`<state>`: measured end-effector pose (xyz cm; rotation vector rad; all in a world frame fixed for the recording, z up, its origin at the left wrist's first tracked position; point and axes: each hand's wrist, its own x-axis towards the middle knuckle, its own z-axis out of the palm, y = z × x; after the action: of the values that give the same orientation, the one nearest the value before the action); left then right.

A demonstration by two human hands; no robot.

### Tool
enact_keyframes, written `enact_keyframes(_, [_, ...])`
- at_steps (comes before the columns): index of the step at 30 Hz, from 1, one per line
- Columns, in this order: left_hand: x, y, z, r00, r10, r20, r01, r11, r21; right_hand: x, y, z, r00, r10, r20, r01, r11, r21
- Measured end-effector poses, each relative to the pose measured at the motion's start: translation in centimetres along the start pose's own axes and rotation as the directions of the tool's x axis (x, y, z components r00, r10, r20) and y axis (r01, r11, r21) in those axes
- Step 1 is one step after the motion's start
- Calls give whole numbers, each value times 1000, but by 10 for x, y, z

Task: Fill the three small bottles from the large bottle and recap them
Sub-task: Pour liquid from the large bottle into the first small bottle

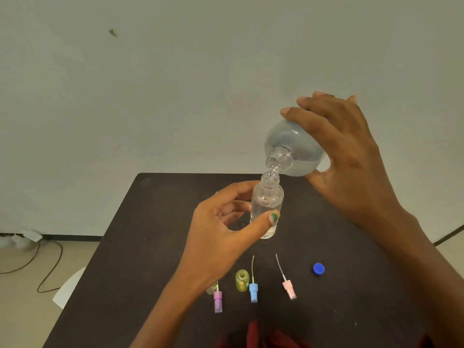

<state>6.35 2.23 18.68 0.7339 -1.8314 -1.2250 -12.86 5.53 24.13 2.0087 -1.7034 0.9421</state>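
Observation:
My right hand (346, 156) grips the large clear bottle (293, 149), tipped neck-down, its open mouth touching the mouth of a small clear bottle (267, 204). My left hand (221, 229) holds that small bottle upright above the dark table (150, 247), thumb across its front; liquid stands in it. A small yellow bottle (242, 280) stands open near the front. Another small bottle (210, 289) is mostly hidden behind my left wrist. Three spray caps with tubes lie on the table: purple (218, 301), blue (253, 292), pink (289, 288). The large bottle's blue cap (319, 268) lies at the right.
The table's far edge runs just behind the bottles, with a pale wall beyond. A cable (47, 262) lies on the floor at left, beside a white object (67, 287) by the table's left edge. Red cloth (253, 332) shows at the bottom.

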Motion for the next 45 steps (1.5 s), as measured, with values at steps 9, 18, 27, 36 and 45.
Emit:
enact_keyframes(9, [1, 1, 0, 1000, 8, 7, -8, 1000, 12, 0, 0, -1, 1000, 1, -5, -1, 1000, 4])
enact_keyframes(18, [1, 1, 0, 1000, -2, -2, 2, 1000, 0, 1, 0, 0, 1000, -1, -10, 1, 1000, 4])
enact_keyframes(27, [1, 1, 0, 1000, -17, 0, 17, 1000, 1, 1, 0, 0, 1000, 6, 1, -6, 1000, 4])
enact_keyframes(36, [1, 0, 1, 999, -48, -12, 48, 999, -1, 1, 1, 1, 1000, -4, -8, 4, 1000, 2])
enact_keyframes(45, [0, -1, 0, 999, -42, -17, 42, 999, -5, 1, 0, 2, 1000, -7, -10, 7, 1000, 0])
